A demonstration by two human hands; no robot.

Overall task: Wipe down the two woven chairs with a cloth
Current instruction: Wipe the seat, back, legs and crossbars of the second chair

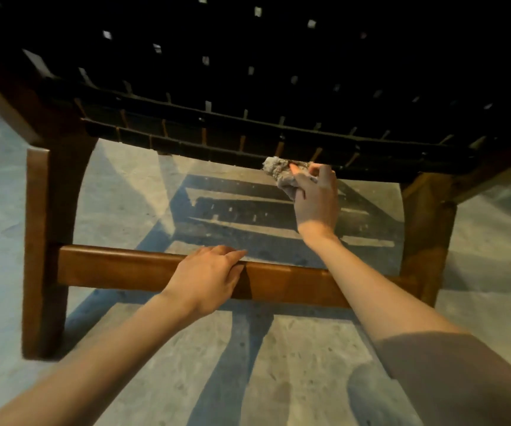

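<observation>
One woven chair fills the view from low down: dark woven straps (248, 72) on a brown wooden frame. My right hand (317, 198) grips a crumpled grey cloth (279, 172) and holds it against the lower edge of the weave near the middle. My left hand (208, 279) rests over the wooden crossbar (110, 265) between the legs, fingers curled over its top edge. A second chair is not in view.
The chair's left leg (43, 247) and right leg (423, 232) stand on a pale concrete floor (294, 364) crossed by the chair's shadows. Open floor lies under the seat and in front of the crossbar.
</observation>
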